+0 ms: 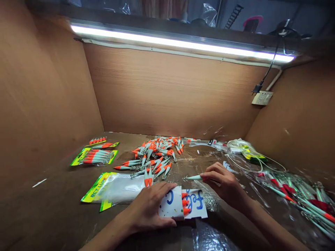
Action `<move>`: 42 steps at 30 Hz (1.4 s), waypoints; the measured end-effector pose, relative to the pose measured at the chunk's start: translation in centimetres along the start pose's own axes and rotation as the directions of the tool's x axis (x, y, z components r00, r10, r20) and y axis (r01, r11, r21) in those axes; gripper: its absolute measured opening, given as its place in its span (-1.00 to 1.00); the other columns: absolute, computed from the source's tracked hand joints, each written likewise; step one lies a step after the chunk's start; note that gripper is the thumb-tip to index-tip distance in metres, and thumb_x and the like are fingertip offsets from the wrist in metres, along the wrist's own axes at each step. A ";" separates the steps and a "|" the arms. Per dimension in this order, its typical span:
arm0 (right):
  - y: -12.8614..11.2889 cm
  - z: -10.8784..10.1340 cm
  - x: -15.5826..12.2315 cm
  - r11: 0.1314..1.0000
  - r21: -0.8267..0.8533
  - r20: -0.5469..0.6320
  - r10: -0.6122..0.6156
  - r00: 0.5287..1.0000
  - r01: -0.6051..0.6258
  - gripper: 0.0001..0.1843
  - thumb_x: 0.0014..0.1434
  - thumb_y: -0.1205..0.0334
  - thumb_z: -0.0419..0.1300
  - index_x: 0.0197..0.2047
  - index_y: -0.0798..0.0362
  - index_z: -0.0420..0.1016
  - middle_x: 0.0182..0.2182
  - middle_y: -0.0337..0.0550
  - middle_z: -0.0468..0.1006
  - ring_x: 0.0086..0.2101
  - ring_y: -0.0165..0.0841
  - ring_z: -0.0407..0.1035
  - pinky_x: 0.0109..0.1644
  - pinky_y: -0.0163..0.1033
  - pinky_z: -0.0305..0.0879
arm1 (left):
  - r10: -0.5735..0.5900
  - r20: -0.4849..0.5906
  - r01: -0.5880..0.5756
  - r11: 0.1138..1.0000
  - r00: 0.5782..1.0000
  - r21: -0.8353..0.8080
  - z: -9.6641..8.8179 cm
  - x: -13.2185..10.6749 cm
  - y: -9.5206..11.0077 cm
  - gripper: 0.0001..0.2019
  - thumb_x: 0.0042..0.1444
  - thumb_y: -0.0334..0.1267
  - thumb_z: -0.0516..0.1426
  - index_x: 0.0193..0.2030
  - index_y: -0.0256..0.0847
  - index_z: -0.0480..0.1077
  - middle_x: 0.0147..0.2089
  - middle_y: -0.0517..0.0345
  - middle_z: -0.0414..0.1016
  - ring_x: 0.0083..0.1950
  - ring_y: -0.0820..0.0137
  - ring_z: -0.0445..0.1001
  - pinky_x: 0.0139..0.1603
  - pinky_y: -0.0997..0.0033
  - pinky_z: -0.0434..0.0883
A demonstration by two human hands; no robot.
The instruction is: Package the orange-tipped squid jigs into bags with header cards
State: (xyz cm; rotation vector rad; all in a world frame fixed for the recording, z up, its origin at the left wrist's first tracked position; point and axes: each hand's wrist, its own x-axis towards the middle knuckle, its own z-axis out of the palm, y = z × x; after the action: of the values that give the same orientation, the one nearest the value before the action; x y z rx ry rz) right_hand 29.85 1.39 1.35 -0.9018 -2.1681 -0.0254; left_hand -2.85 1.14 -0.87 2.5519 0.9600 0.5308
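My left hand [151,205] is closed around a white card sleeve [171,207] with blue lettering, low over the table. Several orange lure tips [186,203] stick out of its right end, lying against a card flap [197,205]. To the right, my right hand [221,179] pinches a pale squid jig [194,177], its hooked end pointing left and its other end hidden by my fingers. Beyond the hands lies a heap of orange and white squid jigs [159,153]. Clear bags with yellow-green headers [115,186] lie beside my left hand.
Packed lure bags [95,156] lie at the far left. On the right are a pile of red, white and green lures [306,198] and a coil of white cord [239,146]. A black plug [258,88] hangs by a wall socket [262,98]; a lit tube [183,42] runs above.
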 end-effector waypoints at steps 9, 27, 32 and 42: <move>-0.4 0.1 -1.3 0.997 -0.027 -0.030 -0.076 0.997 0.075 -0.76 0.31 0.42 0.19 -0.02 -0.03 0.54 -0.27 -0.11 0.53 -0.26 -0.30 0.34 -0.22 -0.17 0.35 | -0.016 0.005 0.016 1.000 1.000 0.016 0.0 0.3 0.1 -0.08 -0.13 0.06 0.39 0.37 0.02 0.14 0.21 0.02 0.41 0.12 0.08 0.46 0.14 0.10 0.42; -4.0 4.0 -0.6 0.986 -0.162 0.200 0.004 0.980 0.030 -0.82 0.33 0.09 0.20 -0.19 -0.06 0.61 -0.34 -0.05 0.50 -0.27 -0.19 0.28 -0.19 -0.08 0.23 | 0.075 -0.045 -0.075 0.997 0.996 0.012 1.0 0.6 1.9 -0.11 -0.14 -0.08 0.42 0.33 -0.02 0.13 0.19 0.00 0.39 0.14 0.09 0.40 0.15 0.11 0.39; -3.3 4.4 -0.9 0.997 -0.005 0.323 -0.075 0.944 0.081 -0.90 0.30 0.17 0.24 -0.21 -0.10 0.61 -0.30 -0.11 0.52 -0.26 -0.24 0.30 -0.14 -0.09 0.22 | 0.097 -0.009 -0.097 0.992 0.995 -0.078 1.9 0.3 1.5 -0.12 -0.12 0.11 0.38 0.31 -0.09 0.16 0.20 -0.06 0.41 0.16 0.05 0.42 0.18 0.10 0.37; 1.4 8.0 7.6 0.993 -0.079 0.382 -0.047 0.923 0.084 -0.74 0.30 0.44 0.10 -0.06 -0.01 0.55 -0.11 -0.06 0.53 -0.09 -0.23 0.37 -0.04 -0.17 0.31 | 0.098 0.014 -0.096 0.992 0.995 -0.083 1.9 -0.2 1.0 -0.04 -0.18 0.28 0.34 0.33 -0.09 0.19 0.17 -0.08 0.45 0.12 -0.01 0.45 0.14 0.07 0.37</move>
State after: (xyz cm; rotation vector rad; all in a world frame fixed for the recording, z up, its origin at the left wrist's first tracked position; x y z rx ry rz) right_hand 22.07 9.25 0.40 -0.9481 -2.5765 0.0158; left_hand -1.52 -0.05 -2.14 2.5347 0.7945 0.5622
